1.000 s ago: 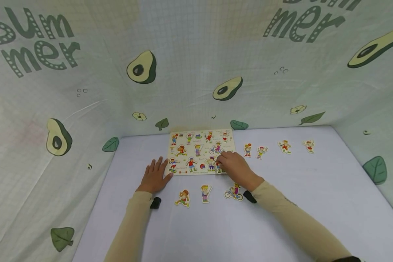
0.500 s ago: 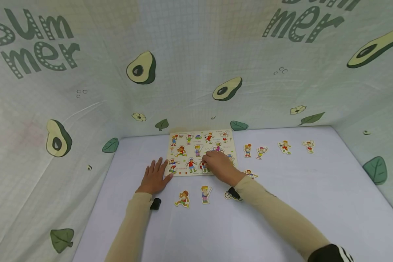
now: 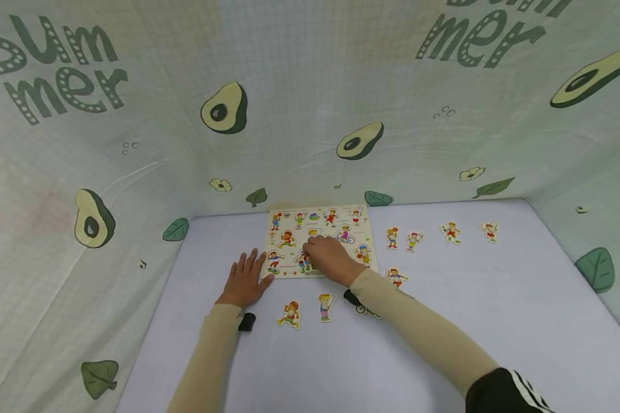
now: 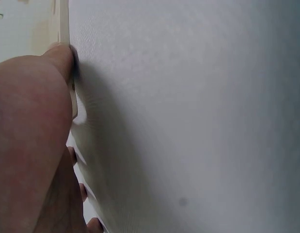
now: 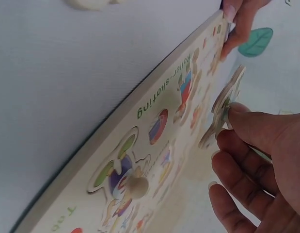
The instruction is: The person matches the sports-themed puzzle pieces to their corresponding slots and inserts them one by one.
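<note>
While aloft, piece (image 5: 222,104) clear of board (image 5: 74,187)

Tabletop (image 3: 310,367): its pale, smooth surface is spreading out in front of you.
Puzzle board (image 3: 320,225): it is lying flat close to the far edge.
Left hand (image 3: 243,280): you are resting it on the surface, fingers spread, thumb touching the board near its near left corner.
Near row: runner piece (image 3: 289,315), bat piece (image 3: 326,307) and bicycle piece (image 3: 360,310) are lying on your side of the board; your right sleeve (image 3: 418,318) is partly hiding the last.
Near right corner: arms-out piece (image 3: 396,277) is lying just beside the board.
Far right: basketball piece (image 3: 391,237), second figure piece (image 3: 414,241), football piece (image 3: 450,233) and tennis piece (image 3: 489,232) are forming a row.
</note>
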`<control>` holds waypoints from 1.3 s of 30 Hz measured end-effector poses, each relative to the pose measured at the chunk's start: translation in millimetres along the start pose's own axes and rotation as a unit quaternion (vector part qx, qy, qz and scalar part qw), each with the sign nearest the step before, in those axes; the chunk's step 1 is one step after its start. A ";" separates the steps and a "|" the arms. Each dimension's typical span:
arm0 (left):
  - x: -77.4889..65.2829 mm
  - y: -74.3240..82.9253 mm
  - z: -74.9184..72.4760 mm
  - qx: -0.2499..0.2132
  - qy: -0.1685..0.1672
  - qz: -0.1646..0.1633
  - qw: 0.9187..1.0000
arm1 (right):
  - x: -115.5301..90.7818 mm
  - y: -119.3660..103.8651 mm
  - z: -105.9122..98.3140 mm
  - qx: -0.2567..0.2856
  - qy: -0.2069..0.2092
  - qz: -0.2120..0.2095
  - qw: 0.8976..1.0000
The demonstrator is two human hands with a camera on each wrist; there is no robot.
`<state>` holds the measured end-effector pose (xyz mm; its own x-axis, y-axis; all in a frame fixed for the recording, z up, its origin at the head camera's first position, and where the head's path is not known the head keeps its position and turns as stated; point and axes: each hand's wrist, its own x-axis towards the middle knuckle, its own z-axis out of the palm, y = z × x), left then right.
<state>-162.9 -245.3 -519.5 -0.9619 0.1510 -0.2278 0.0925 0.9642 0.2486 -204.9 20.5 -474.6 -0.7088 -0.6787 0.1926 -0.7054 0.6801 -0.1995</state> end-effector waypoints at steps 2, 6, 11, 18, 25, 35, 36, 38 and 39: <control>1.1 -1.0 2.2 -0.003 0.003 0.003 1.000 | 4.0 -0.7 0.3 0.002 -0.014 0.003 1.000; 3.8 -3.1 4.9 -0.006 0.004 0.006 1.000 | 11.2 -0.8 2.4 0.006 -0.040 0.011 0.999; 7.5 -6.1 7.1 0.003 0.002 0.005 1.000 | 17.5 -2.1 7.8 -0.005 -0.060 0.016 0.998; 7.7 -7.5 8.7 0.003 0.006 0.007 1.000 | 22.0 -5.7 12.7 -0.010 -0.074 0.026 0.997; 3.9 -4.7 5.4 0.008 0.000 -0.001 1.000 | 23.5 -7.3 18.3 -0.027 -0.082 0.028 0.996; 3.4 -3.6 3.8 0.006 -0.002 -0.003 1.000 | 26.9 -8.9 22.1 -0.048 -0.080 0.025 0.995; 3.9 -4.4 4.4 0.008 0.000 -0.002 1.000 | 26.4 -8.4 22.0 -0.048 -0.079 0.025 0.995; 4.0 -5.2 5.1 0.007 0.004 0.002 1.000 | 24.3 -7.2 20.1 -0.047 -0.077 0.027 0.996; 4.1 -5.5 5.4 0.007 0.005 0.003 1.000 | 22.4 -6.5 18.3 -0.046 -0.074 0.027 0.996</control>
<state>-166.0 -248.8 -526.8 -0.9641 0.1539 -0.2165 0.1010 0.9662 0.2371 -216.1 -4.2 -486.5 -0.7424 -0.6688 0.0391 -0.6682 0.7350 -0.1149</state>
